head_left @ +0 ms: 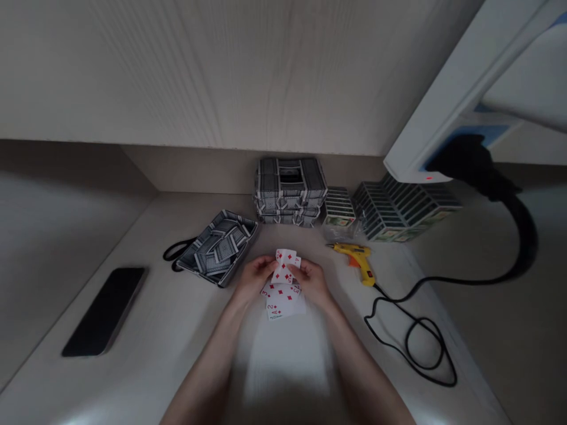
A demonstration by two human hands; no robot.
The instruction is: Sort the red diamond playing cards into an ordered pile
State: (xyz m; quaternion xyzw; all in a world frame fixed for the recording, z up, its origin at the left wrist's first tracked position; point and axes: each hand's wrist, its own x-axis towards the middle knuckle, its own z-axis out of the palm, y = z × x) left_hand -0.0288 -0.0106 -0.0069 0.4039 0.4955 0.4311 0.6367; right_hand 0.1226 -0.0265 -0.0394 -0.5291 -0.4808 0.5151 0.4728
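Red diamond playing cards are held up between both hands near the middle of the table, a five in front and part of a four behind it. My left hand pinches the left side of these cards. On their right side, my right hand is closed with the thumb over the lower corner. Just below the held cards, more cards lie overlapping on the table, with 3, 2 and A corners showing.
A card-patterned tray with loose cards sits left, beside black-handled scissors. Farther left lies a phone. Card-covered boxes and boxed decks stand behind. A yellow glue gun with a looped cord lies right.
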